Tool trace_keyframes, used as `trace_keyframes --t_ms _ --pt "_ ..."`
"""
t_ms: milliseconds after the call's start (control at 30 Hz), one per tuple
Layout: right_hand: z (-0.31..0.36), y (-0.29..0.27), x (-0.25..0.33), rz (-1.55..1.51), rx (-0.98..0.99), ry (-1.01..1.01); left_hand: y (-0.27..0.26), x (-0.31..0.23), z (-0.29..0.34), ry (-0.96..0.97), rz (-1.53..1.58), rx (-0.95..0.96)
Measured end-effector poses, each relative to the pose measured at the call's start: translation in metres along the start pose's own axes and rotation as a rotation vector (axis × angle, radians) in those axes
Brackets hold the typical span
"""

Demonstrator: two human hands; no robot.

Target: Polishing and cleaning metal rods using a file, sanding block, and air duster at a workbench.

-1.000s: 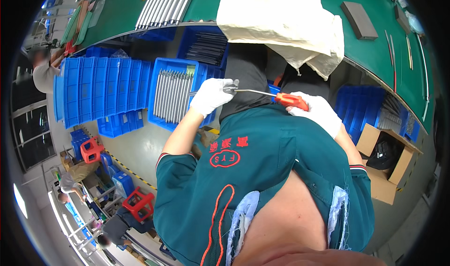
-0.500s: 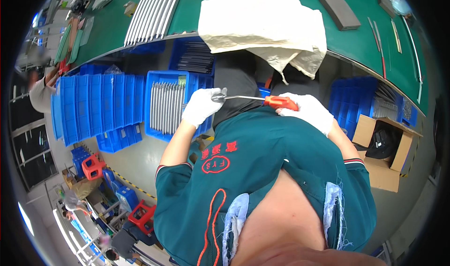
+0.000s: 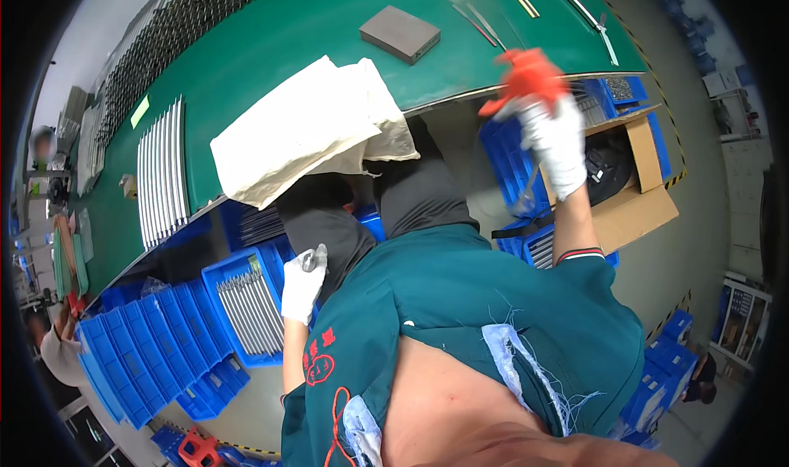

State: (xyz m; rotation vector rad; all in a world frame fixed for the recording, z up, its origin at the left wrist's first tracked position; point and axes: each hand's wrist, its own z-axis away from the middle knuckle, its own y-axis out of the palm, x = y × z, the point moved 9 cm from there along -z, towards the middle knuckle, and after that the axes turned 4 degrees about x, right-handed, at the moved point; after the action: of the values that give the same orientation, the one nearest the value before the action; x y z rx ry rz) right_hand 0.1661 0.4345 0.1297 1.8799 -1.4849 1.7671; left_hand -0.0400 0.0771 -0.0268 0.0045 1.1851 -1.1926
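Observation:
My left hand (image 3: 302,286), in a white glove, is closed over my lap beside the blue bin of metal rods. A small grey, metal-looking part (image 3: 309,260) shows between its thumb and fingers; its exact kind is unclear. My right hand (image 3: 552,142), also white-gloved, reaches out over the front edge of the green table at the right. In it is the red-orange screwdriver (image 3: 526,76), heavily smeared by motion, so its shaft cannot be made out clearly. A cream cloth (image 3: 308,130) hangs over the table edge between my hands.
On the green table (image 3: 271,31) lie a grey block (image 3: 400,33) and a row of silver rods (image 3: 163,171). A blue bin of rods (image 3: 246,302) stands at my left, beside stacked blue bins (image 3: 152,344). An open cardboard box (image 3: 637,220) stands at the right.
My right hand has swung from my lap out to the right with the screwdriver, away from my left hand. The left hand stays low near my lap. The whole view has turned rightward.

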Motion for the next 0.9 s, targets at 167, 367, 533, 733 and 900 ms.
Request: trace_keyframes --t_ms 167,367,533,733,900 --pt "0.004 -0.085 -0.086 -0.371 -0.728 -0.083 -0.002 -0.017 0.005 0.039 0.057 0.000" --pt "0.006 -0.079 -0.159 0.079 -0.823 0.053 -0.011 -0.029 0.012 0.116 -0.101 -0.060" --pt "0.024 -0.059 -0.186 -0.105 -0.730 0.173 -0.021 -0.029 0.012 0.175 -0.174 -0.140" --pt "0.092 0.130 -0.156 -0.317 0.131 0.590 -0.036 -0.010 0.017 0.096 -0.115 -0.181" --pt "0.067 0.267 0.023 -0.289 0.812 -0.172 -0.036 0.004 0.019 0.073 0.109 -0.192"
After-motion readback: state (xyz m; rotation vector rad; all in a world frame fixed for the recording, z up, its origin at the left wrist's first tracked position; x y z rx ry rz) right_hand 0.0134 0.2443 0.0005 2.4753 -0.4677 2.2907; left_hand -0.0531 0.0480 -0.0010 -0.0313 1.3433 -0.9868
